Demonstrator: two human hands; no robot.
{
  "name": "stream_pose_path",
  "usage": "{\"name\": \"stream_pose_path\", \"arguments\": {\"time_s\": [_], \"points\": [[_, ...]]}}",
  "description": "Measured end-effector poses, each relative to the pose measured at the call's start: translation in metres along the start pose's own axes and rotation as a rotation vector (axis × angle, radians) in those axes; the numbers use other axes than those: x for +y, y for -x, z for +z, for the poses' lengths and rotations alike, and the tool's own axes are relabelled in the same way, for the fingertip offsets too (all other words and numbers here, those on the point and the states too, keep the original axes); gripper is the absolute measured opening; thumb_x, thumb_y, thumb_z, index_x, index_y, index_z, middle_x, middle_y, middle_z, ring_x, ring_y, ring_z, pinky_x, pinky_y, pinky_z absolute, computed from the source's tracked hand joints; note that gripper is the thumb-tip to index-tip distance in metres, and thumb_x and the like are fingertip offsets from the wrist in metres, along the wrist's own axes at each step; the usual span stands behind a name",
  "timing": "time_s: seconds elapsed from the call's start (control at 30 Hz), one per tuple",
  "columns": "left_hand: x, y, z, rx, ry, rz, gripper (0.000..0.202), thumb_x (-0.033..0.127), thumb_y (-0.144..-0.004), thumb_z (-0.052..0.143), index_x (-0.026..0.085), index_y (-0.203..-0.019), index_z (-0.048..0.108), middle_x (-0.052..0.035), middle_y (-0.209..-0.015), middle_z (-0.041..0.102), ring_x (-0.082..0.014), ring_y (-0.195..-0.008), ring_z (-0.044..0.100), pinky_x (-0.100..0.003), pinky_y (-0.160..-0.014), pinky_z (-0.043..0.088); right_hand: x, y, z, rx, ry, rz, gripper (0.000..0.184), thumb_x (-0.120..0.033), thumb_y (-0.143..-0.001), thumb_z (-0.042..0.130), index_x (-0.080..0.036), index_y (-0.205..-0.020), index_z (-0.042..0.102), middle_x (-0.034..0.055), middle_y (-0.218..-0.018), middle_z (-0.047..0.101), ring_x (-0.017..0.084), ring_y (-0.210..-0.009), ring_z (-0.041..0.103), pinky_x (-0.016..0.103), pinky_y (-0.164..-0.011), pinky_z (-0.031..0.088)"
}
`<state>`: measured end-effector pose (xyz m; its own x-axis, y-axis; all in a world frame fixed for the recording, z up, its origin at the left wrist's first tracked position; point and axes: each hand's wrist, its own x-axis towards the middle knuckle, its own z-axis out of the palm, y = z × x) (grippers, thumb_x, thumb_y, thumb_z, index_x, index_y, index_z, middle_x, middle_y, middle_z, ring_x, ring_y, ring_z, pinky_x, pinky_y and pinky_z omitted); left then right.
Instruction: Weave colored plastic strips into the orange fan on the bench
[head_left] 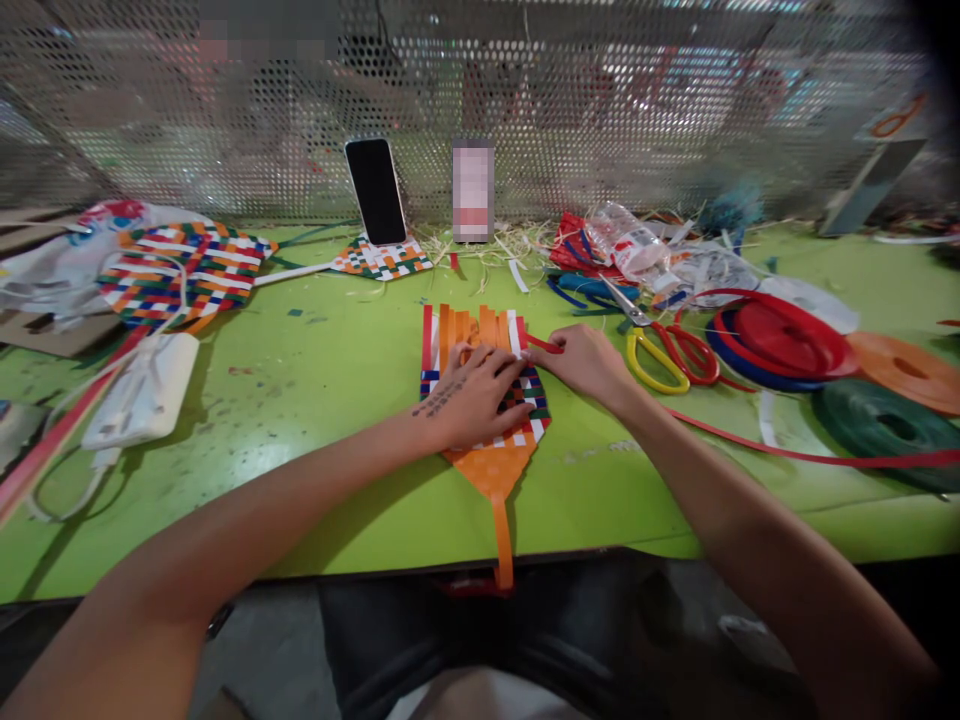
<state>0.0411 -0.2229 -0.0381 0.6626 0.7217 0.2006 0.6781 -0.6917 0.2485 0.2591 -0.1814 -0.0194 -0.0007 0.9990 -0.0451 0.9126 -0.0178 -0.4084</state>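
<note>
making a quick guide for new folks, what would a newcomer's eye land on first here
Probably the colourful woven piece in the middle of the green table, with the left hand spread on it and the right hand pinching a red strip at its right edge. Then perhaps the bright-handled scissors beside the right hand, and the black-screened phone standing at the back, left of centre.
</note>
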Motion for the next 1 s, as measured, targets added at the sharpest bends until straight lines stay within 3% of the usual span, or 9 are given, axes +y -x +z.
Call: {"name": "stream_pose_path", "arguments": {"time_s": [0.33,0.53,0.73,0.87,1.0], "points": [[-0.0008,0.0002,0.0005,0.009,-0.018,0.016,0.066,0.061,-0.108,0.048,0.018,-0.158,0.055,-0.0158,-0.146,0.064,-0.0363,-0.135,0.053,-0.057,-0.119,0.029,-0.0004,0.0025,-0.0031,-0.013,-0.003,-0.011,0.056,-0.063,-0.091,0.074,-0.022,-0.063,0.049,0.0009,-0.062,0.052,0.015,-0.061,0.039,0.032,-0.059,0.024],[-0.0014,-0.0001,0.0006,0.008,-0.004,0.009,0.061,0.060,-0.107,0.050,0.023,-0.154,0.060,-0.0139,-0.145,0.065,-0.0364,-0.136,0.053,-0.057,-0.118,0.030,-0.0002,0.0000,0.0013,0.022,-0.065,-0.033,0.064,-0.071,-0.104,0.049,-0.021,-0.064,0.055,0.0043,-0.065,0.057,0.016,-0.061,0.043,0.033,-0.061,0.027],[-0.0023,-0.0003,0.0020,0.016,-0.001,0.018,0.063,0.061,-0.107,0.048,0.021,-0.154,0.060,-0.0145,-0.146,0.065,-0.0367,-0.136,0.053,-0.058,-0.119,0.029,-0.0016,-0.0017,0.0030,0.103,-0.053,-0.047,0.061,-0.062,-0.097,0.064,-0.021,-0.056,0.044,0.0015,-0.055,0.046,0.015,-0.058,0.031,0.034,-0.059,0.025],[-0.0021,-0.0001,0.0017,0.016,0.002,0.018,0.063,0.061,-0.108,0.048,0.020,-0.155,0.059,-0.0143,-0.146,0.065,-0.0366,-0.136,0.052,-0.058,-0.119,0.028,-0.0027,-0.0020,0.0022,0.122,-0.038,-0.024,0.054,-0.049,-0.095,0.068,-0.022,-0.055,0.043,0.0002,-0.054,0.043,0.014,-0.058,0.030,0.033,-0.060,0.025],[-0.0017,0.0000,0.0013,0.015,-0.002,0.016,0.063,0.061,-0.108,0.047,0.022,-0.155,0.059,-0.0142,-0.146,0.065,-0.0368,-0.136,0.052,-0.058,-0.120,0.028,-0.0030,-0.0028,0.0014,0.110,-0.052,-0.037,0.054,-0.046,-0.095,0.069,-0.021,-0.055,0.042,0.0000,-0.054,0.044,0.014,-0.058,0.031,0.033,-0.060,0.025]]}}
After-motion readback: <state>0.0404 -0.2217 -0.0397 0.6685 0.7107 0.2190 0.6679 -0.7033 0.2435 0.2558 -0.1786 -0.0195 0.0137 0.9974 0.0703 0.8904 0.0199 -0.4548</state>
